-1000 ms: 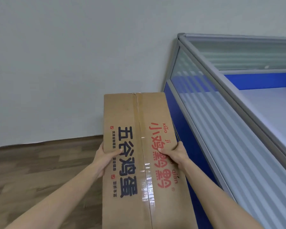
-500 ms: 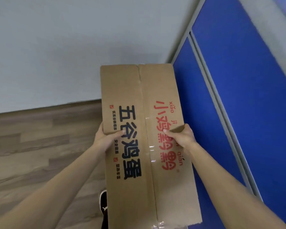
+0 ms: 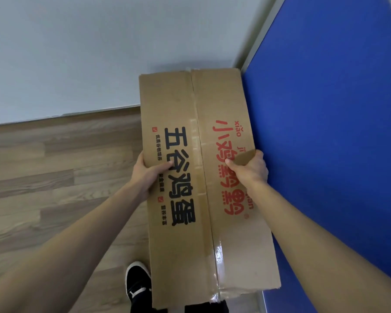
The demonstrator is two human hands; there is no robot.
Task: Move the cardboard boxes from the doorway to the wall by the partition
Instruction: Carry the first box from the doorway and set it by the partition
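A long brown cardboard box (image 3: 183,105), taped along its middle seam and printed with black and red characters, is held in front of me in the corner. Its far end reaches toward the white wall (image 3: 77,53); its right side runs along the blue partition (image 3: 325,132). My left hand (image 3: 148,175) grips the box's left edge, thumb on top. My right hand (image 3: 250,169) grips the right edge, thumb on top and fingers wrapped over the side. Whether the box touches the floor is hidden.
Wood-grain floor (image 3: 43,177) stretches out to the left of the box. My black shoe (image 3: 137,283) shows under the box's near end. A grey metal post (image 3: 257,32) marks where the partition meets the wall.
My view has tipped further down and closer to the corner; the partition's glass top has left the view. The box has come lower beside the partition, with both hands keeping the same grip.
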